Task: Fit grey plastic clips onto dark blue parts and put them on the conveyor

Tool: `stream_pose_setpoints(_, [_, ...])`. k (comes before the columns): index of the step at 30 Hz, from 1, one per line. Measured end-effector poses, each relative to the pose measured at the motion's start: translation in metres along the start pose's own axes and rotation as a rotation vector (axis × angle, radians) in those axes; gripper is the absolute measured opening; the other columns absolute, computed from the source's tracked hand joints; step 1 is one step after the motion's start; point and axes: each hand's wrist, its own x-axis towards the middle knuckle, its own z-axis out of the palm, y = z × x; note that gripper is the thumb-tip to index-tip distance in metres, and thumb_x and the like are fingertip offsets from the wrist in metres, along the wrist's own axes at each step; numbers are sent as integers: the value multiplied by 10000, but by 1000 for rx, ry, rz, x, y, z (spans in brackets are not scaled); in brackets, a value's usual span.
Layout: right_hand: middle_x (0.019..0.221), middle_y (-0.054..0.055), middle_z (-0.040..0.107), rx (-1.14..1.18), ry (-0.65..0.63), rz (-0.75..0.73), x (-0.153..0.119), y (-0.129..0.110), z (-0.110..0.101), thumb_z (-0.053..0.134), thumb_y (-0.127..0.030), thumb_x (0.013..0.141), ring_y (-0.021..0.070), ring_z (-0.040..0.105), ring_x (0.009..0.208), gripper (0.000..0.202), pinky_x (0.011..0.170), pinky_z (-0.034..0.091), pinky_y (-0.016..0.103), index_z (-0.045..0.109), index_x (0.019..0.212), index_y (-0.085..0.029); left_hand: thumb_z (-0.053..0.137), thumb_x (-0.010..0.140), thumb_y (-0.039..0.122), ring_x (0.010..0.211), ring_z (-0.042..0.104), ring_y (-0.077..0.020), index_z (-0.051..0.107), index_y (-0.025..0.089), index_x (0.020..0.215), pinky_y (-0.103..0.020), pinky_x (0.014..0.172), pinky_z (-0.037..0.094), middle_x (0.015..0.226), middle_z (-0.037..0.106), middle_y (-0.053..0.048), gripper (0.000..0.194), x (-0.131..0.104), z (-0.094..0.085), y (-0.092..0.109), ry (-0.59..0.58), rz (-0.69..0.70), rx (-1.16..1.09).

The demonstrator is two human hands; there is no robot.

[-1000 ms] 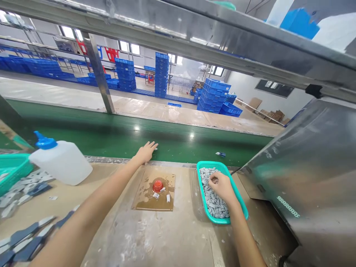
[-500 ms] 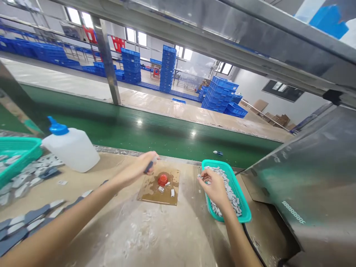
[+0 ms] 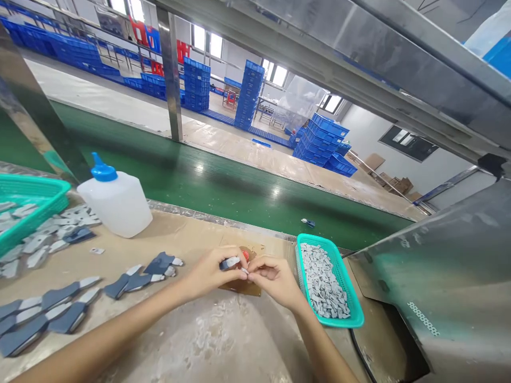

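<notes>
Two teal baskets (image 3: 339, 321) (image 3: 56, 199), one bottle (image 3: 123, 207)

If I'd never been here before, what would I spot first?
Probably the bright turquoise plastic basket of small grey pieces, on the right. Then maybe the cloudy white plastic bottle with its pointed blue cap, on the left, near the long green belt. In the middle, the bare left hand holds a dark-blue-and-grey piece, close beside the bare right hand.

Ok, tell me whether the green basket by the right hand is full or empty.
The basket is not empty: small grey pieces cover its floor from end to end. Whether it is brim-full, I cannot tell.
</notes>
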Motion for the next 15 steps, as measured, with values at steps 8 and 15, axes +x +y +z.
stream_pose_setpoints(8, [692,41,624,-500,223,-184,15,25,0,527,-177,735,157,574,636,122,562,465,254,640,691,-183,573,660,335,536,410,-92,527,177,739,-220,535,321,590,443,50,183,10,-11,-23,184,-280,-387])
stream_pose_setpoints(15, [614,37,565,-785,192,-306,14,51,1,431,-166,789,140,498,531,198,473,405,238,600,686,-171,534,647,265,488,379,-64,477,141,629,-203,479,329,547,388,48,138,14,-17,-34,276,-428,-1013])
